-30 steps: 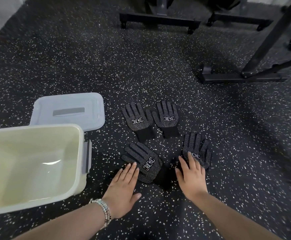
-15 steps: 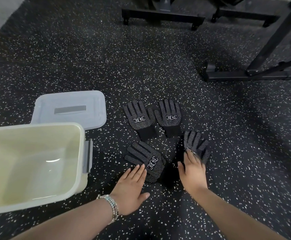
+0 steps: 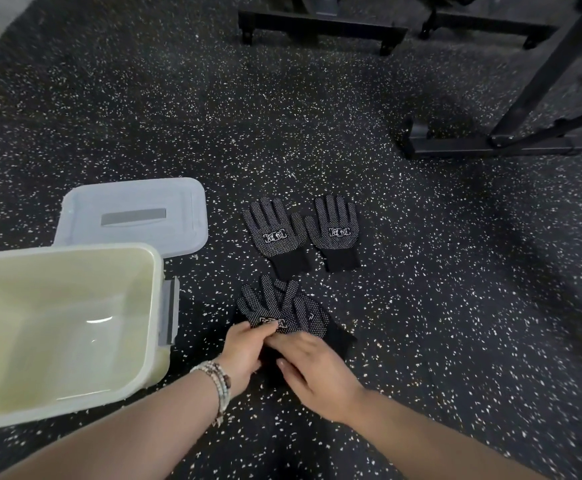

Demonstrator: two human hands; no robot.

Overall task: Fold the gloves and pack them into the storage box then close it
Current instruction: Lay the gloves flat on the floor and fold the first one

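Note:
Two black dotted gloves (image 3: 277, 308) lie overlapped on the speckled floor just ahead of me. My left hand (image 3: 244, 351) pinches the near edge of the lower glove by its logo. My right hand (image 3: 312, 367) lies over the cuffs beside it, fingers curled onto the fabric. A second pair rests flat and side by side further off: one glove (image 3: 275, 233) on the left, the other glove (image 3: 334, 232) on the right. The open cream storage box (image 3: 157, 306) stands at my left, nothing inside. Its grey lid (image 3: 133, 216) lies flat behind it.
Black metal equipment frames stand on the floor at the back (image 3: 320, 26) and at the right (image 3: 483, 147). A slanted black bar (image 3: 552, 67) rises from the right frame. Dark speckled rubber flooring lies all around.
The right-hand near glove has been brought left and now lies across the left near glove. Both hands have come together at the gloves' cuffs; before they lay flat and apart.

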